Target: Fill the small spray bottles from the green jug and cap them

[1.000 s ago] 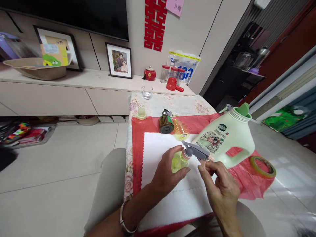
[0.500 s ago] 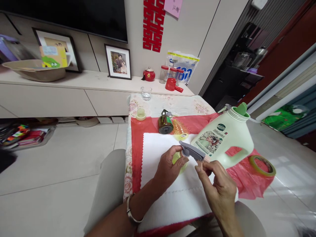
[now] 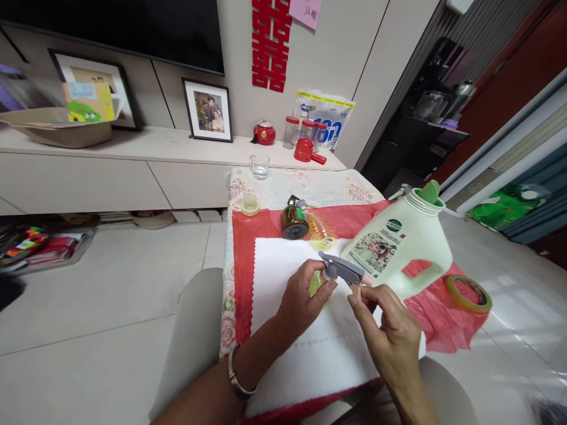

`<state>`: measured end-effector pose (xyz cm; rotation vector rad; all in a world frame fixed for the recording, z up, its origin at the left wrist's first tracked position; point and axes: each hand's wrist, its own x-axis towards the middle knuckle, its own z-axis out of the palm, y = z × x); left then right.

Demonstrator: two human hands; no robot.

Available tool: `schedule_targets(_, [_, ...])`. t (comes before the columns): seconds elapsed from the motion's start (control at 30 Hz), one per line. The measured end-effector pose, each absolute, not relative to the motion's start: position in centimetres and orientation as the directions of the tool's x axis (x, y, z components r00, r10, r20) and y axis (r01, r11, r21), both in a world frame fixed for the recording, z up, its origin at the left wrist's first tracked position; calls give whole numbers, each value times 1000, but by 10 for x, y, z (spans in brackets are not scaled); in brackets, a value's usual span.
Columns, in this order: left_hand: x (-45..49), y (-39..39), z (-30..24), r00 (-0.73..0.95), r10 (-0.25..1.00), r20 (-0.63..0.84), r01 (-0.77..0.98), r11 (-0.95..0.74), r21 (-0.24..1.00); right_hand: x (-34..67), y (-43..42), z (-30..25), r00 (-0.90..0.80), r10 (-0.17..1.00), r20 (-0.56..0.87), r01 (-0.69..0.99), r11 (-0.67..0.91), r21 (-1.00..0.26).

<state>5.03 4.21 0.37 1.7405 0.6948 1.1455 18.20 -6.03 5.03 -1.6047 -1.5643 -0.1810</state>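
A spray bottle with a yellowish clear body (image 3: 315, 284) and a grey trigger head (image 3: 343, 268) is held over a white cloth (image 3: 310, 366). My left hand (image 3: 303, 298) is closed around its neck, hiding much of the body. The fingers of my right hand (image 3: 387, 321) pinch the pinkish trigger (image 3: 357, 288) under the head. Just beyond, a large pale green detergent jug (image 3: 407, 236) stands uncapped with a green spout. Behind the cloth lie a dark brown-green bottle (image 3: 295, 221) and a clear yellow bottle (image 3: 322, 231).
Red plastic sheeting (image 3: 243, 265) covers part of the floral tablecloth (image 3: 305, 180). A roll of tape (image 3: 468, 292) lies right of the jug. At the table's far side are a pale green cap (image 3: 250, 204) and a glass cup (image 3: 259, 167). A low cabinet (image 3: 195, 183) stands behind.
The camera view has shifted slightly. Both hands keep the same hold on the spray bottle, with no clear movement otherwise.
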Motion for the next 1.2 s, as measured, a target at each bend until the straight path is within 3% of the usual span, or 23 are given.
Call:
schedule_targets(0.13, [50,42,1,402,804,438,-56,-456,888,186,-63,44,235,752,615,829,175,-531])
schedule_targets(0.2, [50,42,-1,406,810,423,-59,-439,897,191,-65,38,269,792,547,750,184,-636])
schedule_targets(0.3, [49,41,-3,411,833,370,-47,-386,921,201,-62,25,323,873,365,442,202,-874])
schedule_targets(0.37, [49,42,-4,417,841,345,-55,-356,933,206,-54,16,345,895,284,270,195,-943])
schedule_targets(0.63, [52,47,-2,322,794,516,-166,-489,856,206,-14,3,287,917,277,205,223,-953])
schedule_targets(0.93, [55,45,-6,275,784,557,-232,-508,830,194,-3,-17,289,912,290,122,266,-956])
schedule_targets(1.2, [56,45,-10,262,822,506,-306,-426,851,184,-4,-14,362,877,316,125,291,-949])
